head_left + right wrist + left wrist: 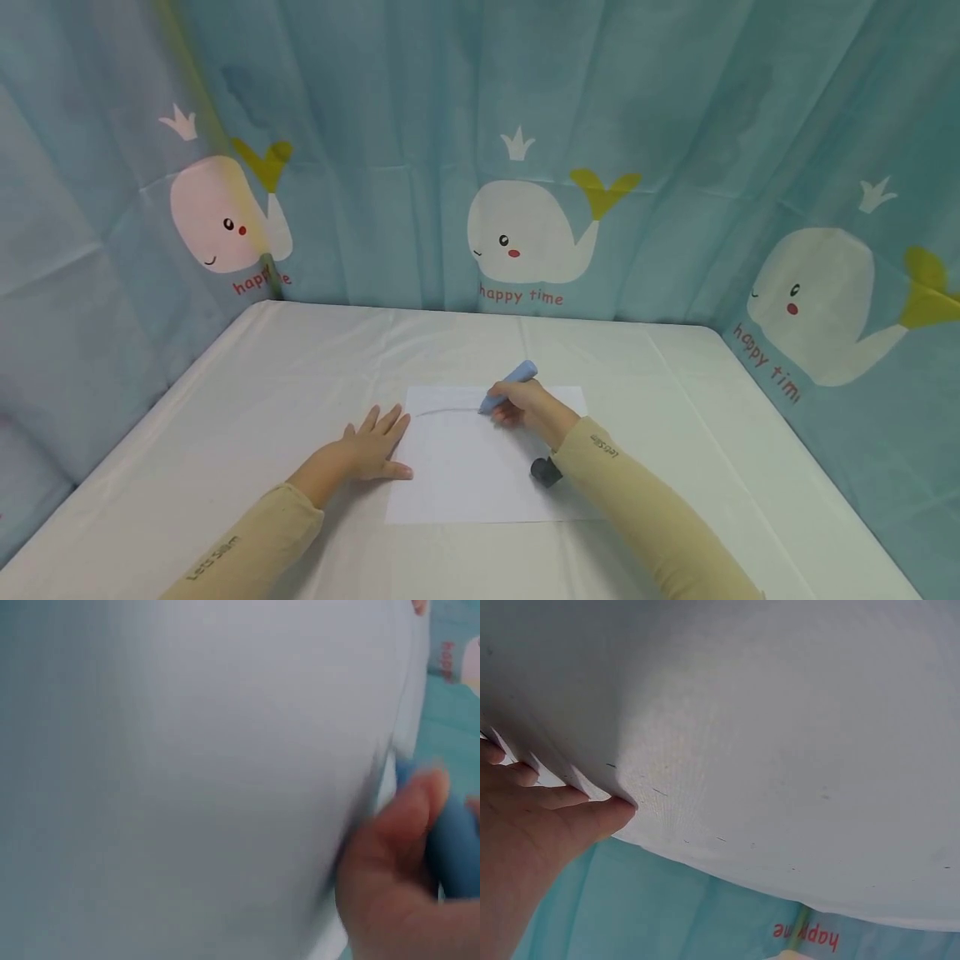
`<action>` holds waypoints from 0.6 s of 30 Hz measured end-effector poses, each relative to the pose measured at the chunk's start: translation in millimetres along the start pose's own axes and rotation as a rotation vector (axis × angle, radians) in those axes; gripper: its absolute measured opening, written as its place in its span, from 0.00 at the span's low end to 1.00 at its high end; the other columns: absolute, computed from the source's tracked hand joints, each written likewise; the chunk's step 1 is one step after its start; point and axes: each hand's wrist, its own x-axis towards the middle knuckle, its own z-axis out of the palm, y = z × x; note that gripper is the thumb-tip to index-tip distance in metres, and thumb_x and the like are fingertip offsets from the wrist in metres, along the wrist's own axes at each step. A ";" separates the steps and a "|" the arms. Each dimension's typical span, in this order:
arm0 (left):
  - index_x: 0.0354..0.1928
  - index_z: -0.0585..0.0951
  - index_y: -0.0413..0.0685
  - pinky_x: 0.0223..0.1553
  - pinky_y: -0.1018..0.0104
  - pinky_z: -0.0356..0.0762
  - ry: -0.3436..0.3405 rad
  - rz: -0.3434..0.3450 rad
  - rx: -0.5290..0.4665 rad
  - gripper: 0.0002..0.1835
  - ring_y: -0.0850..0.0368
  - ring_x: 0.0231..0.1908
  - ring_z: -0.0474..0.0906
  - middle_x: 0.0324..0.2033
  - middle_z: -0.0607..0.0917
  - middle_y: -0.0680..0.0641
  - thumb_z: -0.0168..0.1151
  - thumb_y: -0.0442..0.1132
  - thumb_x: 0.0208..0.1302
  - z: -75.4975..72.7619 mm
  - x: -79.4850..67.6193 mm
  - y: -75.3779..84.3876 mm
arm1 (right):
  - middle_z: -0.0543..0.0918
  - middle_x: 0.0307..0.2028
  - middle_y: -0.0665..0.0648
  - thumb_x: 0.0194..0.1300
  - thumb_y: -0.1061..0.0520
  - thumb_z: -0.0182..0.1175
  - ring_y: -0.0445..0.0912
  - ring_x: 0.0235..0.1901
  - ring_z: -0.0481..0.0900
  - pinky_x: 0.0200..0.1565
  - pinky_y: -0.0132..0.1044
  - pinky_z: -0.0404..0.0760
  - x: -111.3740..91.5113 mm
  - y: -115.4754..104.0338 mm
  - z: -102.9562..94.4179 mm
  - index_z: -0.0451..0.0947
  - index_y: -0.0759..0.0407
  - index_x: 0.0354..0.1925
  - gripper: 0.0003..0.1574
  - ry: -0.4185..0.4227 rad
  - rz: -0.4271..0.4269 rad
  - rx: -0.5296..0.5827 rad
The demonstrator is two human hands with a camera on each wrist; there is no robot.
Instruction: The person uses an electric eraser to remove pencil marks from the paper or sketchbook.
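Note:
A sheet of white paper lies on the white-covered table. My right hand grips a thick blue marker, its tip down at the paper near the upper middle. From the tip, a thin greyish line runs left across the sheet. In the right wrist view the thumb and fingers wrap the marker, blurred. With fingers spread, my left hand rests at the paper's left edge, thumb and fingertips over its border. The left wrist view shows that hand with fingertips down on the white surface.
A small black object shows beside the right sleeve, over the paper's right part. The white table stretches around the sheet. Blue curtains printed with whales hang behind and along both sides.

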 end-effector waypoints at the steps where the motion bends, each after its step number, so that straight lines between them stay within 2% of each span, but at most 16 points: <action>1: 0.73 0.53 0.32 0.61 0.24 0.39 -0.001 0.000 0.000 0.51 0.25 0.70 0.34 0.73 0.45 0.31 0.63 0.58 0.61 -0.1 0.1 0.0 | 0.77 0.17 0.56 0.62 0.62 0.61 0.40 0.14 0.74 0.21 0.28 0.75 0.4 0.0 0.4 0.73 0.70 0.43 0.14 -0.002 0.002 -0.005; 6: 0.73 0.53 0.32 0.61 0.24 0.39 -0.001 0.004 0.003 0.51 0.25 0.70 0.34 0.73 0.45 0.31 0.63 0.59 0.61 1.2 1.1 -2.2 | 0.78 0.17 0.56 0.61 0.62 0.62 0.41 0.14 0.74 0.20 0.28 0.75 4.2 1.1 1.0 0.73 0.71 0.45 0.16 0.022 0.004 0.006; 11: 0.73 0.53 0.32 0.61 0.24 0.39 0.002 0.002 0.001 0.51 0.25 0.70 0.34 0.73 0.46 0.31 0.63 0.59 0.61 2.1 1.4 -2.6 | 0.78 0.18 0.56 0.62 0.62 0.62 0.41 0.14 0.74 0.21 0.29 0.75 3.7 1.7 1.0 0.74 0.71 0.45 0.16 0.009 0.007 -0.003; 15: 0.73 0.53 0.32 0.60 0.24 0.40 0.004 0.003 0.008 0.51 0.25 0.70 0.35 0.73 0.46 0.31 0.63 0.59 0.61 2.4 2.1 -2.3 | 0.77 0.17 0.56 0.61 0.62 0.62 0.40 0.14 0.73 0.20 0.28 0.74 2.6 1.2 1.9 0.72 0.71 0.45 0.17 0.031 -0.002 0.031; 18: 0.73 0.53 0.32 0.60 0.24 0.40 -0.001 0.000 0.008 0.51 0.25 0.70 0.34 0.73 0.46 0.31 0.63 0.59 0.61 2.0 1.5 -1.6 | 0.77 0.17 0.55 0.61 0.62 0.62 0.40 0.14 0.73 0.20 0.28 0.73 1.9 1.3 2.8 0.72 0.71 0.45 0.17 0.021 0.000 0.005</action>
